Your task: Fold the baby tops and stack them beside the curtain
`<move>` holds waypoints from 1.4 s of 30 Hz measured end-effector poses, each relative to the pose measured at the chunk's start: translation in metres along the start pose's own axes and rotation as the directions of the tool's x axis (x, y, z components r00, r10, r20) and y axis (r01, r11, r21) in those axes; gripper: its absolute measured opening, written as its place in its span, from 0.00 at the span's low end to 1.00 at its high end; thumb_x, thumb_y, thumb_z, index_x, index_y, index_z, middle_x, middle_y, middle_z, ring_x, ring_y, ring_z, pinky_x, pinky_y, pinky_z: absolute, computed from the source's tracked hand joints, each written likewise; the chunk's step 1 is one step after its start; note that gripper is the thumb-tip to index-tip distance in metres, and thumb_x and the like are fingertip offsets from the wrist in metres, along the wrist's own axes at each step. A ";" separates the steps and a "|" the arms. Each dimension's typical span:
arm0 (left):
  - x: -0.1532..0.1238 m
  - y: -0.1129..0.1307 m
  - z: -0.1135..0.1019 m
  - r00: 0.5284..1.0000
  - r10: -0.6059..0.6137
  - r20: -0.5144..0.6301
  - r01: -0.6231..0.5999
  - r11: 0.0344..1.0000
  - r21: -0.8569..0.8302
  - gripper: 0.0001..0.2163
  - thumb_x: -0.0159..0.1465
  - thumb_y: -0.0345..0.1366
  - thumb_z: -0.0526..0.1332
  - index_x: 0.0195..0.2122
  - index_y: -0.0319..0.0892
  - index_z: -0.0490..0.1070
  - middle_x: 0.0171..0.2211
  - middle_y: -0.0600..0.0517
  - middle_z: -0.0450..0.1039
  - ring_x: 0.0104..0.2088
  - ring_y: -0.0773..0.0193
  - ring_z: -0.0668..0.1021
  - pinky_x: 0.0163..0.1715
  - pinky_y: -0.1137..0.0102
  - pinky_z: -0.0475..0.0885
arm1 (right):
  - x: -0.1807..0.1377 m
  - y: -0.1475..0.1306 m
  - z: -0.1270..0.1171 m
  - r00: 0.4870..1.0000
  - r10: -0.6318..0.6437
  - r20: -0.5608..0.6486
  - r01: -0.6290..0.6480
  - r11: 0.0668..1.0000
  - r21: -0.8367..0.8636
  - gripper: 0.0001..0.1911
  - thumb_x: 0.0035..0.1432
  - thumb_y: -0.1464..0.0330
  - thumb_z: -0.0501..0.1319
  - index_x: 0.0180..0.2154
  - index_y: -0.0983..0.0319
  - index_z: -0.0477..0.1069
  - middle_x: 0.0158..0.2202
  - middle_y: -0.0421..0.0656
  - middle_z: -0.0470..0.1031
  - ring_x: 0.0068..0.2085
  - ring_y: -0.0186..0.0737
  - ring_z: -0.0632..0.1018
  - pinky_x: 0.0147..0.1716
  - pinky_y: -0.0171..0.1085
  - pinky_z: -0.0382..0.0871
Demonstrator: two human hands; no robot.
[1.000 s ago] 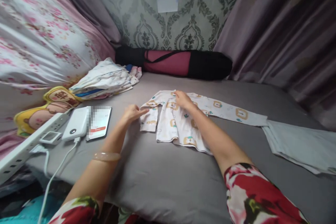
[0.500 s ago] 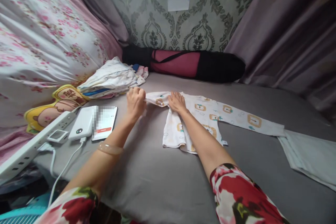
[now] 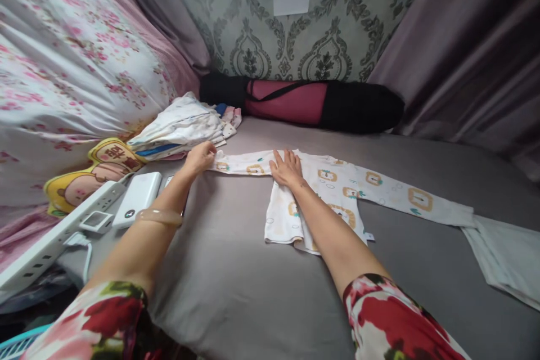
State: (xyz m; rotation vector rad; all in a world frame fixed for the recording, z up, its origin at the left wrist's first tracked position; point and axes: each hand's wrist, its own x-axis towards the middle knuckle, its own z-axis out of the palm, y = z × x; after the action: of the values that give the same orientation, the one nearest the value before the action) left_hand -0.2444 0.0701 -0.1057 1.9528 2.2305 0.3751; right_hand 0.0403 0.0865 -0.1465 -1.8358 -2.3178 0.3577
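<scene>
A small white long-sleeved shirt (image 3: 314,194) with a lion print lies on the grey sheet, both sleeves stretched out sideways. My left hand (image 3: 201,157) is closed on the cuff of the left-lying sleeve, its fingertips partly hidden. That sleeve runs straight and flat from the cuff to the shoulder. My right hand (image 3: 287,169) rests flat on the shirt near that shoulder, fingers spread. The opposite sleeve reaches right, its cuff meeting a pale folded cloth (image 3: 508,253).
A pile of clothes (image 3: 181,124) lies back left, beside a yellow cartoon cushion (image 3: 97,171). A power strip (image 3: 54,236), a white power bank (image 3: 137,199) and a mostly covered phone are at left. A long black and maroon bag (image 3: 291,102) lies along the wall.
My left hand has moved left and slightly down with the cuff, drawing the sleeve out straighter and flatter. My right hand stays on the shirt, its fingers now more spread.
</scene>
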 end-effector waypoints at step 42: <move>0.016 0.046 0.005 0.993 0.117 -0.011 -0.097 0.866 0.491 0.15 0.62 0.28 0.53 0.48 0.32 0.71 0.51 0.31 0.70 0.54 0.40 0.70 0.49 0.51 0.64 | 0.000 -0.006 0.000 0.998 0.059 0.014 -0.058 0.998 -0.024 0.31 0.68 0.52 0.40 0.68 0.53 0.50 0.71 0.47 0.45 0.70 0.52 0.45 0.65 0.51 0.35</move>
State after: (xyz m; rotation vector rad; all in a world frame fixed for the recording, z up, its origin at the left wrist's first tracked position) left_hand -0.2016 0.0915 -0.0969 2.3299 2.4258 -0.1699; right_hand 0.0342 0.0851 -0.1450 -1.9216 -2.2914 0.3533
